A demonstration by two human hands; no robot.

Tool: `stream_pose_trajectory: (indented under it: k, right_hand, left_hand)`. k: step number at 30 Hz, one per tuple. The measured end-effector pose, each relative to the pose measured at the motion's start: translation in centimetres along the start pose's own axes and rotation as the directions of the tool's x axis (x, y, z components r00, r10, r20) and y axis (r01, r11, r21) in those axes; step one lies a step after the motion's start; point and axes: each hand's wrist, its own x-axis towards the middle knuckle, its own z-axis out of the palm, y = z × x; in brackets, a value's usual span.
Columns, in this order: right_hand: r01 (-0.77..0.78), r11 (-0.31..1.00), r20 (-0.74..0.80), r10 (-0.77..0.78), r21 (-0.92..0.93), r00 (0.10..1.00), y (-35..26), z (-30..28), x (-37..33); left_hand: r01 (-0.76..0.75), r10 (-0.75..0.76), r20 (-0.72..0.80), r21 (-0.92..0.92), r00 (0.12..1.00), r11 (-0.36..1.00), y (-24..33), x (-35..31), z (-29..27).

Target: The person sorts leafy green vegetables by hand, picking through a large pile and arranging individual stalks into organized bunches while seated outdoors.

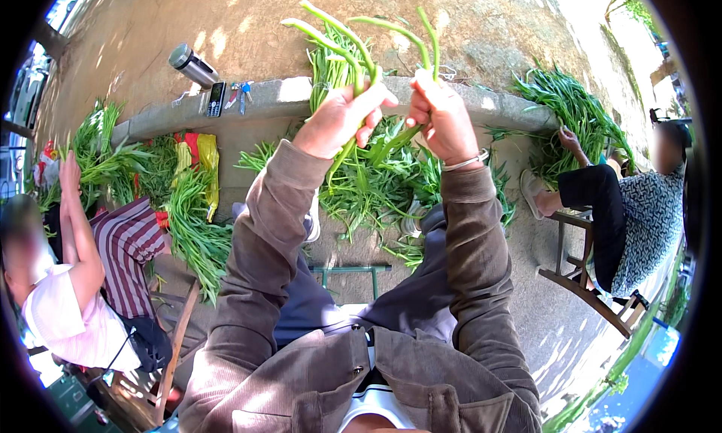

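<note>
My left hand [342, 121] is closed around water spinach stalks [359, 56], whose pale cut ends point up and away from me. Beside it, my right hand [445, 121], with a light bangle at the wrist, pinches two more green stems [426, 49] between thumb and fingers. Leafy parts hang below both hands. Under them, between my feet, a loose heap of leafy greens [368, 196] lies on the ground. Beyond my left hand, a bundle of stalks [325, 68] rests across a low stone curb [282, 93].
A steel flask [193, 65], a keypad phone [216, 99] and keys [244, 95] are at the curb. Seated people work at my left [83, 298] and right [647, 215], with greens piled near them [197, 226] [575, 110]. A yellow-red sack [207, 170] lies left.
</note>
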Motion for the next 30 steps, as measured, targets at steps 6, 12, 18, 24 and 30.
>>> stream_pose_trajectory:
  k: [6,12,18,24,30]
  right_hand:
    - [0.017,0.99,-0.001,-0.018,-0.142,1.0,0.6,1.0,-0.2]
    - [-0.023,0.981,0.024,0.028,-0.193,0.999,0.7,0.3,-0.4]
    - [0.023,0.999,-0.001,-0.023,-0.049,1.0,-0.1,1.5,-0.8]
    - [0.059,0.96,-0.029,-0.07,-0.273,0.997,0.5,1.3,-0.5]
    - [0.14,0.911,-0.001,-0.152,-0.388,0.988,0.9,0.9,-0.2]
  left_hand:
    - [-0.104,0.111,-0.041,0.147,0.993,0.984,-0.7,0.5,1.5]
    - [-0.137,0.139,0.015,0.296,0.99,0.945,0.0,-0.4,2.4]
    - [-0.014,0.014,0.009,-0.002,1.0,1.0,-1.3,0.2,1.2]
    - [0.076,-0.076,0.012,0.055,0.997,0.996,-1.2,0.3,0.6]
    - [0.009,-0.008,-0.015,0.056,1.0,0.998,-2.0,0.6,0.9]
